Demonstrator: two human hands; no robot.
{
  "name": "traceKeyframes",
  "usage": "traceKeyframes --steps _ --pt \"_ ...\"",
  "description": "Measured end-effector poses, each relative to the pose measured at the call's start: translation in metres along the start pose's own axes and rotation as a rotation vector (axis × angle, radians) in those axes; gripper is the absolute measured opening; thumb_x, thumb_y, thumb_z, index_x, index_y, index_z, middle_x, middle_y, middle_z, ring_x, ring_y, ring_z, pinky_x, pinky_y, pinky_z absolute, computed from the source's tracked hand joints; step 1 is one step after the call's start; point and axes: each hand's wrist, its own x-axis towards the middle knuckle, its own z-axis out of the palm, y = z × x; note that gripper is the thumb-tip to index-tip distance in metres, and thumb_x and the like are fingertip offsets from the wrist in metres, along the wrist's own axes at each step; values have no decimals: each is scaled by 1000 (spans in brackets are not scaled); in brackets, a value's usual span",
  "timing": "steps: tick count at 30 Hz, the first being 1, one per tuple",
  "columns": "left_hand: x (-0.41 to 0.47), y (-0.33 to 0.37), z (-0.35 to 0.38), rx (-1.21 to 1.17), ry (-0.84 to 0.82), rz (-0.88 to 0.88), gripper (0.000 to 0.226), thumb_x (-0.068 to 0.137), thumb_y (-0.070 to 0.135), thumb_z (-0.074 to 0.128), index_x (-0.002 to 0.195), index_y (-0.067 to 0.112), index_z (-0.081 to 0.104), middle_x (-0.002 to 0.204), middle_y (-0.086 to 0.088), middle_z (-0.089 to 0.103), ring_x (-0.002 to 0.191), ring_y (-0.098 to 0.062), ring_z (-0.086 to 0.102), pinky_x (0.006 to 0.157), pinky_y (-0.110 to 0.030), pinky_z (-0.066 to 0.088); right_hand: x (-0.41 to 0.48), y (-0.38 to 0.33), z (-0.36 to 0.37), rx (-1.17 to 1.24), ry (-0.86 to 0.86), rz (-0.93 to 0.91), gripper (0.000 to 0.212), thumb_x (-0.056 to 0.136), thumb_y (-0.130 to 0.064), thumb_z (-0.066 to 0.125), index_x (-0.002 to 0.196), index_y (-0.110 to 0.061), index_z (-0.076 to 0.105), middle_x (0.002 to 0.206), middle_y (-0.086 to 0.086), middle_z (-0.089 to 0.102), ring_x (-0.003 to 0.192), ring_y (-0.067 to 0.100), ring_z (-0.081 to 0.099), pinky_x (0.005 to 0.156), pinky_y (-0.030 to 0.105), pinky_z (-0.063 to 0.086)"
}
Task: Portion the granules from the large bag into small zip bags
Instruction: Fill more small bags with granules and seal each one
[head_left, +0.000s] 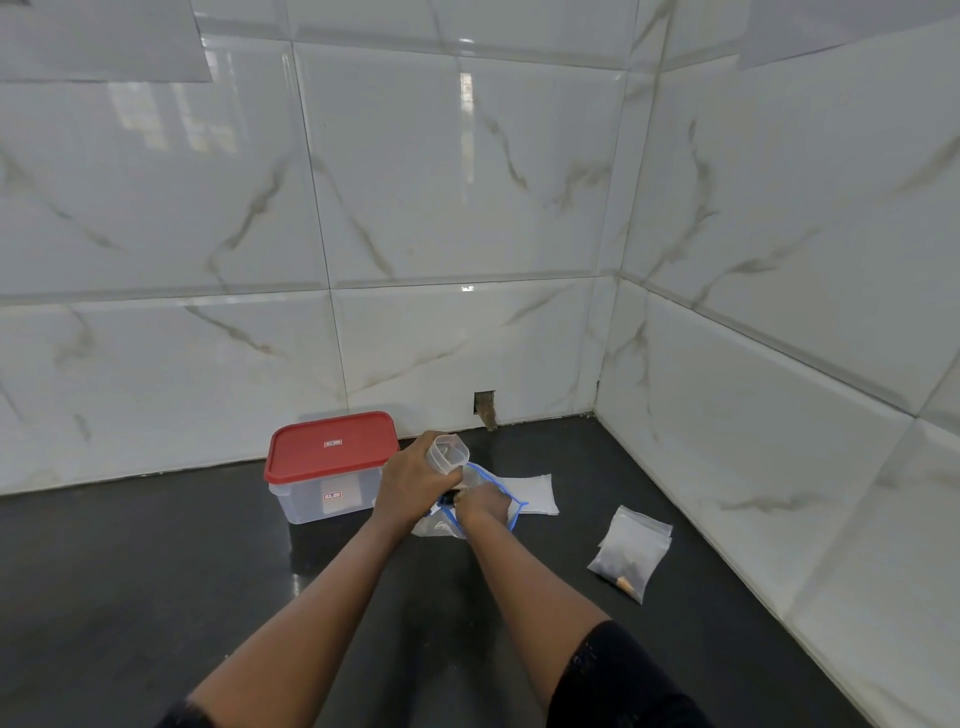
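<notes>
Near the back right corner of the dark countertop (156, 571), the left hand (415, 480) grips a small clear plastic measuring cup (448, 454), tilted above a clear plastic bag with a blue zip rim (480, 477). The right hand (483, 505) pinches the bag's mouth. If that limp rim sags or the cup tips too fast, granules could scatter over the countertop. Small clear zip bags holding dark granules (631, 553) lie apart, toward the right edge.

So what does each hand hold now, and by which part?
The left hand grips a clear cup by its side. The right hand holds the blue-edged bag at its open mouth.
</notes>
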Motion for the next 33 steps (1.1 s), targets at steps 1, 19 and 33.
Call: traceKeyframes --steps 1,19,33 --pt "1 -2 -1 6 -3 -2 40 76 22 71 114 15 59 104 -1 68 90 -17 62 77 -23 46 -7 -5 0 9 -14 22 32 102 -15 36 128 -6 52 128 10 57 115 21 58 86 22 47" --pt "11 -8 -16 -52 -13 7 44 62 34 62 105 21 62 93 6 67 87 -13 61 72 -20 44 -14 -30 4 527 -208 233 29 90 -23 58 69 -12 41 78 2 48 87 16 53 80 21 51" --pt "16 -12 -14 -11 17 -19 37 74 18 73 109 17 61 99 0 68 91 -17 61 77 -26 46 -12 -34 3 478 -274 223 17 88 -15 62 97 -5 51 88 11 53 69 17 51 61 22 49"
